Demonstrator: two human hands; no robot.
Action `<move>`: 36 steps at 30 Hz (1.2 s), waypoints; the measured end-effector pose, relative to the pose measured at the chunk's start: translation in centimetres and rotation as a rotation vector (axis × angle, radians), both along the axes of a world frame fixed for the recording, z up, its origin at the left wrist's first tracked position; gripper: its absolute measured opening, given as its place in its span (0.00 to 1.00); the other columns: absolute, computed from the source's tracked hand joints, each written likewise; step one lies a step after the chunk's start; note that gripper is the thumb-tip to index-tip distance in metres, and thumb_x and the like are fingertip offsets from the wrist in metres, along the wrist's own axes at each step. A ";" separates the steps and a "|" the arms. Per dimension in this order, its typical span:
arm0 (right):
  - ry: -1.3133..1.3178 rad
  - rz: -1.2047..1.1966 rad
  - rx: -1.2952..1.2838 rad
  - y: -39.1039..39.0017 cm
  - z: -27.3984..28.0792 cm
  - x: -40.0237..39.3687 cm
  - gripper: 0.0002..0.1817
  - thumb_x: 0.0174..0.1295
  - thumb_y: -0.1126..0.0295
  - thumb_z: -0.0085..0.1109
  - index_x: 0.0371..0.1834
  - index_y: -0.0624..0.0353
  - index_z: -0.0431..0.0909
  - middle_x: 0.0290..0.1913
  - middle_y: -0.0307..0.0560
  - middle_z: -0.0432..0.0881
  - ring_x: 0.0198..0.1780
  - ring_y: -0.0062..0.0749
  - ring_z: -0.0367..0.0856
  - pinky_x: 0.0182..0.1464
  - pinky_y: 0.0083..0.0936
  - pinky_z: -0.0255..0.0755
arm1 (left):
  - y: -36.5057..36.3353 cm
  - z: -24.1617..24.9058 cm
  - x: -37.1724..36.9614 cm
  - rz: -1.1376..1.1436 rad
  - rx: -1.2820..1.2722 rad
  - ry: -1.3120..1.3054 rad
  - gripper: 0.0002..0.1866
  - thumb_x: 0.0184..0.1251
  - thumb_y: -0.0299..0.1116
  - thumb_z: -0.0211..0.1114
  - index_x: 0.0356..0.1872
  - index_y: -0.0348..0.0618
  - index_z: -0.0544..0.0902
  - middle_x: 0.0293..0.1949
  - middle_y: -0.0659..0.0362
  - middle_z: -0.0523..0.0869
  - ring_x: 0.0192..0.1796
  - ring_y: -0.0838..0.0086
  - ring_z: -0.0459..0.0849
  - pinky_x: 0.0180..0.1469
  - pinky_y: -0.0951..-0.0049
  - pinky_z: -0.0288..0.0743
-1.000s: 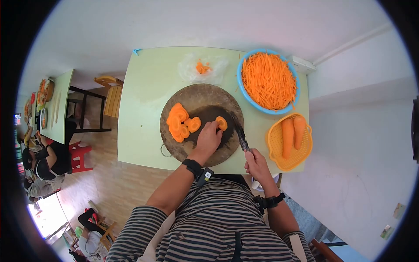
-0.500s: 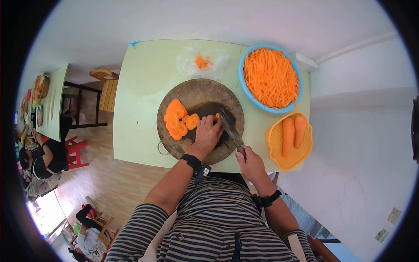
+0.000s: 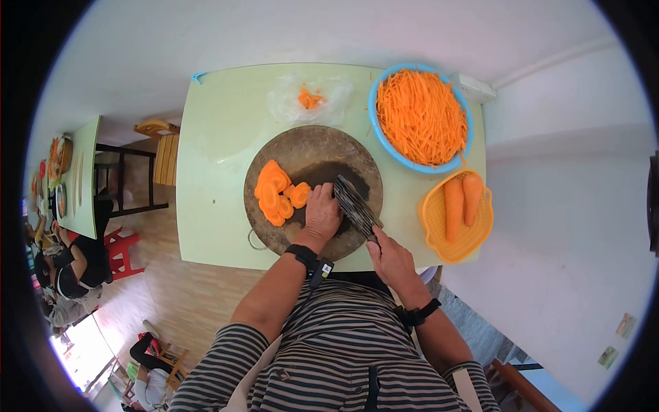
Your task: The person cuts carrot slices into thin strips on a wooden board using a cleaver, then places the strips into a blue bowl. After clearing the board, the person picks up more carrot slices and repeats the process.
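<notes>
A round wooden chopping board [image 3: 295, 147] lies on the pale green table. My right hand [image 3: 394, 262] grips the handle of a dark-bladed cleaver [image 3: 355, 205], its blade slanting over the board's right half. Just left of the blade, my left hand [image 3: 322, 211] presses down with bent fingers drawn together, on a piece of carrot that the hand and blade mostly hide. Overlapping carrot slices [image 3: 272, 189] are heaped on the board's left side, some close to my left fingers.
A blue basin [image 3: 377, 132] full of carrot shreds stands at the back right. Below it, a yellow basket [image 3: 436, 246] holds two whole carrots [image 3: 454, 209]. Behind the board lies a clear plastic bag [image 3: 331, 108] with carrot scraps. People sit at the far left near another table [image 3: 86, 172].
The cleaver has shifted slightly left, its blade now closer against my left fingers and tilted to show more of its face. The orange bit at my fingertips is now mostly hidden.
</notes>
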State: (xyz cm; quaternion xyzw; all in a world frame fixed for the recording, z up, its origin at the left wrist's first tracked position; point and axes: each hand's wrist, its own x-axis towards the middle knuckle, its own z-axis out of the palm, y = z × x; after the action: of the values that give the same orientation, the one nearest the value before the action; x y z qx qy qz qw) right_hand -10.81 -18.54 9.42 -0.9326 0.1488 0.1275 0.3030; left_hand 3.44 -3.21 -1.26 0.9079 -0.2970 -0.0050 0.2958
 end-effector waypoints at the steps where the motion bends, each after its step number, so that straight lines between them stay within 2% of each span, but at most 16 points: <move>1: 0.009 0.001 -0.002 0.1 0.0 0.0 0.24 0.75 0.58 0.56 0.67 0.61 0.74 0.46 0.66 0.86 0.47 0.59 0.87 0.48 0.45 0.81 | 0.0 -0.2 0.0 0.008 0.003 -0.006 0.12 0.43 0.30 0.71 0.32 0.40 0.88 0.48 0.53 0.76 0.53 0.56 0.74 0.51 0.57 0.68; 2: 0.010 -0.003 0.000 0.1 -0.2 -0.1 0.24 0.75 0.58 0.56 0.67 0.61 0.74 0.46 0.66 0.86 0.47 0.59 0.87 0.48 0.45 0.81 | 0.1 -0.4 -0.1 0.004 0.005 -0.004 0.12 0.43 0.30 0.71 0.32 0.40 0.88 0.48 0.53 0.76 0.53 0.56 0.74 0.51 0.57 0.68; 4: -0.088 0.010 -0.023 0.1 -0.8 -0.3 0.26 0.76 0.52 0.51 0.69 0.56 0.73 0.38 0.61 0.86 0.38 0.58 0.87 0.41 0.48 0.81 | 0.1 -0.5 0.0 -0.011 -0.009 -0.012 0.12 0.43 0.30 0.71 0.32 0.40 0.87 0.47 0.53 0.76 0.52 0.56 0.75 0.50 0.57 0.68; 14: 0.011 -0.019 -0.037 0.1 -1.0 0.7 0.26 0.76 0.51 0.52 0.68 0.54 0.75 0.39 0.58 0.88 0.40 0.56 0.87 0.42 0.48 0.81 | 0.2 0.0 0.3 -0.026 -0.046 -0.054 0.08 0.45 0.31 0.71 0.27 0.40 0.86 0.43 0.53 0.75 0.49 0.56 0.75 0.49 0.57 0.68; 19: -0.027 -0.027 -0.032 0.3 -1.3 1.6 0.25 0.75 0.50 0.53 0.67 0.54 0.77 0.37 0.58 0.88 0.39 0.56 0.87 0.41 0.48 0.81 | 0.3 -0.1 0.2 -0.034 0.049 -0.013 0.12 0.46 0.31 0.73 0.34 0.43 0.87 0.42 0.53 0.75 0.49 0.56 0.75 0.48 0.57 0.68; 23: -0.061 -0.026 -0.014 0.4 -1.0 0.9 0.26 0.75 0.50 0.52 0.67 0.54 0.76 0.37 0.58 0.87 0.38 0.56 0.87 0.40 0.48 0.81 | 0.1 0.1 0.3 -0.024 -0.028 -0.018 0.13 0.45 0.31 0.73 0.36 0.43 0.86 0.42 0.53 0.75 0.49 0.56 0.75 0.49 0.57 0.69; 26: 0.027 -0.039 0.026 0.6 0.2 0.5 0.24 0.75 0.56 0.55 0.66 0.59 0.77 0.43 0.63 0.87 0.43 0.59 0.87 0.45 0.46 0.80 | 0.2 -0.1 0.2 -0.013 -0.041 0.010 0.12 0.44 0.30 0.72 0.34 0.42 0.86 0.42 0.53 0.75 0.49 0.56 0.75 0.49 0.57 0.69; 32: 0.020 -0.020 -0.013 0.7 0.1 0.4 0.24 0.75 0.57 0.56 0.67 0.59 0.77 0.41 0.62 0.87 0.42 0.58 0.87 0.43 0.45 0.80 | 0.2 -0.3 0.2 -0.008 -0.036 0.004 0.12 0.43 0.28 0.71 0.33 0.41 0.86 0.43 0.53 0.75 0.50 0.56 0.75 0.50 0.56 0.69; 34: -0.045 -0.008 -0.049 0.7 -0.4 0.0 0.25 0.76 0.51 0.53 0.67 0.54 0.76 0.34 0.57 0.86 0.35 0.56 0.87 0.38 0.47 0.81 | 0.1 -0.4 0.3 0.000 -0.051 0.012 0.11 0.43 0.28 0.70 0.32 0.41 0.85 0.43 0.53 0.75 0.49 0.55 0.75 0.49 0.56 0.69; 36: -0.051 -0.008 -0.056 0.7 -0.7 -0.1 0.25 0.75 0.51 0.53 0.67 0.54 0.76 0.34 0.57 0.86 0.35 0.56 0.87 0.38 0.47 0.81 | 0.2 -0.3 0.2 -0.004 -0.045 0.009 0.11 0.43 0.28 0.70 0.32 0.40 0.85 0.43 0.53 0.76 0.49 0.55 0.75 0.49 0.56 0.69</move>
State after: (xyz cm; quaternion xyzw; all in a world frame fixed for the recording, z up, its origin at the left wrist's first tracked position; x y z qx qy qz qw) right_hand -10.94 -17.85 8.77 -0.9432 0.1481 0.0982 0.2809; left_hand 3.68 -3.02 -1.54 0.9004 -0.2974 -0.0031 0.3176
